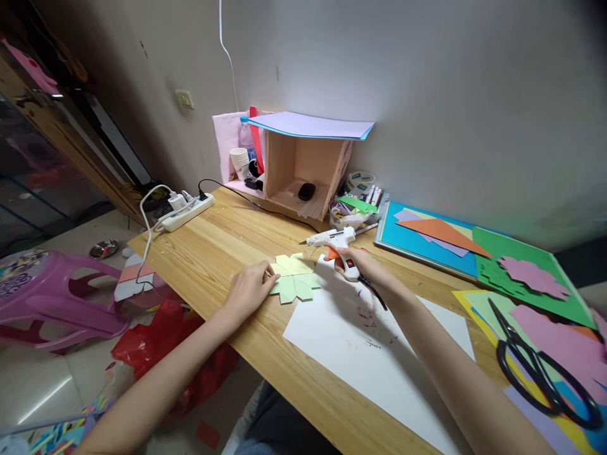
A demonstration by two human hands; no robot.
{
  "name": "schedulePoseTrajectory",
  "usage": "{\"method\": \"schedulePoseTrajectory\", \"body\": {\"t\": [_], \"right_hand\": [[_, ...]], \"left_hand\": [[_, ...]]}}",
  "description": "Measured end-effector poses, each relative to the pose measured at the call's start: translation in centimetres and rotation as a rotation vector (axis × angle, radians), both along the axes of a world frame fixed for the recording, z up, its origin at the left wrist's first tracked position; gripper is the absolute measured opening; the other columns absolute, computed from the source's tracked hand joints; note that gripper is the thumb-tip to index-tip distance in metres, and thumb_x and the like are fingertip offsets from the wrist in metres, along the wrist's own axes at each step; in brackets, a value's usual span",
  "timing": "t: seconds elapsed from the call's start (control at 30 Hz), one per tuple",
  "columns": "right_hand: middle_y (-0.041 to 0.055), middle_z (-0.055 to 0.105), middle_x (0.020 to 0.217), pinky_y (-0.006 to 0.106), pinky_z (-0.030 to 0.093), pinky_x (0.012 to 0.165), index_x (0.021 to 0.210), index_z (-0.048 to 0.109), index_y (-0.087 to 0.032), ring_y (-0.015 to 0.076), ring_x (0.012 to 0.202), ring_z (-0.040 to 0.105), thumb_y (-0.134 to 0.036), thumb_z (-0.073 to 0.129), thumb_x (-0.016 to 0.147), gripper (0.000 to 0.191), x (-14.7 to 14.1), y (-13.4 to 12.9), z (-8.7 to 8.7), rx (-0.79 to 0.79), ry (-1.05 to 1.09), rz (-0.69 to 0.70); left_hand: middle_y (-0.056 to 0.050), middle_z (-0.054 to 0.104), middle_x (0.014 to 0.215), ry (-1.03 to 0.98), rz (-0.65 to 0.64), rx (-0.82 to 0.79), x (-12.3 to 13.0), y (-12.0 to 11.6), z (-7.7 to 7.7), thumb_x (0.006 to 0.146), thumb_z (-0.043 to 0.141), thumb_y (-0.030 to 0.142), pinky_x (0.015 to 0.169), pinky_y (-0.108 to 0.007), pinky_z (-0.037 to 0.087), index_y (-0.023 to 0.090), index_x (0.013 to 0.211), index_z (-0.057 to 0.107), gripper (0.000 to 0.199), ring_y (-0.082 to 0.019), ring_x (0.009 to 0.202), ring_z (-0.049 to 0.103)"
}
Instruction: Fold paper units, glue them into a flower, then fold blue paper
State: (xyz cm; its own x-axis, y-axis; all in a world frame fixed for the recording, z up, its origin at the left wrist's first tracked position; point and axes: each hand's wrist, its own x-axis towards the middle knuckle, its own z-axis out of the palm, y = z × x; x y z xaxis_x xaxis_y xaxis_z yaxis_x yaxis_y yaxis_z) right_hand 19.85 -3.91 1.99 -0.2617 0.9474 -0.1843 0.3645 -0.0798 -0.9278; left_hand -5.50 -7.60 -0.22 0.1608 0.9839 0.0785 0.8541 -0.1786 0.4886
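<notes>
My right hand [358, 265] is closed around the handle of a white glue gun [332, 237] with an orange trigger, its nozzle pointing left above the table. Below the nozzle lies a flower-like paper cutout [294, 287], pale yellow at the back and light green at the front. The fingers of my left hand [251, 287] are pressed together on the left edge of this cutout. Under my right forearm a white sheet [370, 354] with small coloured marks lies on the wooden table [213, 240].
Black scissors [531, 360] rest on coloured paper at the right. Behind stand a wooden box [308, 161] and a tub of supplies [355, 208]. A power strip [187, 212] sits back left; a pink stool [71, 297] is on the floor.
</notes>
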Motion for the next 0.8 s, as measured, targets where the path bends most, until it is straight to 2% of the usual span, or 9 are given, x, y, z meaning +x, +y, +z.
{"method": "schedulePoseTrajectory", "body": {"t": [0.07, 0.13, 0.2, 0.37, 0.47, 0.6, 0.8], "right_hand": [[0.0005, 0.052, 0.058, 0.024, 0.029, 0.051, 0.077, 0.064, -0.015, 0.0108, 0.051, 0.039, -0.046, 0.037, 0.082, 0.042, 0.0, -0.3, 0.5, -0.015, 0.004, 0.02], [0.0005, 0.054, 0.061, 0.024, 0.03, 0.053, 0.078, 0.065, -0.016, 0.0114, 0.055, 0.041, -0.048, 0.039, 0.081, 0.041, -0.1, -0.8, 1.0, -0.016, -0.019, 0.036], [0.0002, 0.055, 0.063, 0.024, 0.031, 0.056, 0.079, 0.065, -0.017, 0.0119, 0.058, 0.042, -0.051, 0.04, 0.08, 0.042, -0.2, -1.2, 1.4, -0.011, -0.058, 0.049], [-0.0007, 0.055, 0.065, 0.024, 0.031, 0.055, 0.083, 0.065, -0.02, 0.0119, 0.059, 0.043, -0.049, 0.041, 0.08, 0.038, -0.3, -1.8, 2.3, -0.026, -0.115, 0.08], [0.0018, 0.057, 0.068, 0.025, 0.035, 0.057, 0.077, 0.064, -0.018, 0.0136, 0.063, 0.048, -0.047, 0.043, 0.079, 0.036, -0.3, -2.1, 3.0, -0.033, -0.153, 0.094], [0.004, 0.058, 0.07, 0.026, 0.037, 0.058, 0.074, 0.063, -0.018, 0.0153, 0.065, 0.05, -0.05, 0.042, 0.08, 0.039, -0.4, -2.6, 3.5, -0.072, -0.203, 0.106], [0.0015, 0.055, 0.065, 0.025, 0.036, 0.055, 0.071, 0.059, -0.018, 0.0131, 0.059, 0.049, -0.044, 0.042, 0.081, 0.033, -1.6, -2.7, 2.3, -0.092, -0.165, 0.145]], "left_hand": [[-0.004, 0.061, 0.087, 0.054, -0.102, 0.113, 0.4, 0.9, -0.1, 0.081, 0.051, 0.034, 0.065, -0.028, 0.041, 0.021, 0.084, 0.056, 0.015, -0.019, 0.081, 0.057], [-0.005, 0.058, 0.094, 0.073, -0.193, 0.155, 0.6, 1.8, -0.4, 0.081, 0.052, 0.033, 0.07, -0.028, 0.041, 0.021, 0.087, 0.058, 0.015, -0.019, 0.087, 0.055], [-0.005, 0.058, 0.093, 0.109, -0.236, 0.174, 0.8, 2.3, -0.7, 0.081, 0.052, 0.033, 0.071, -0.028, 0.041, 0.02, 0.085, 0.058, 0.015, -0.018, 0.087, 0.054], [-0.004, 0.058, 0.08, 0.248, -0.298, 0.191, 0.9, 2.0, -0.8, 0.087, 0.042, 0.031, 0.062, -0.026, 0.038, 0.019, 0.074, 0.058, 0.024, -0.016, 0.073, 0.054], [-0.005, 0.059, 0.078, 0.238, -0.281, 0.203, 1.0, 1.7, -0.8, 0.089, 0.038, 0.03, 0.063, -0.026, 0.038, 0.019, 0.073, 0.059, 0.029, -0.016, 0.073, 0.054], [-0.005, 0.06, 0.083, 0.069, -0.167, 0.196, 1.0, 1.7, -1.3, 0.087, 0.04, 0.032, 0.067, -0.025, 0.04, 0.02, 0.078, 0.06, 0.025, -0.016, 0.078, 0.056], [-0.004, 0.06, 0.083, -0.199, -0.079, 0.148, 0.7, 2.1, -2.2, 0.084, 0.046, 0.034, 0.069, -0.025, 0.043, 0.019, 0.077, 0.063, 0.023, -0.015, 0.076, 0.057]]}}
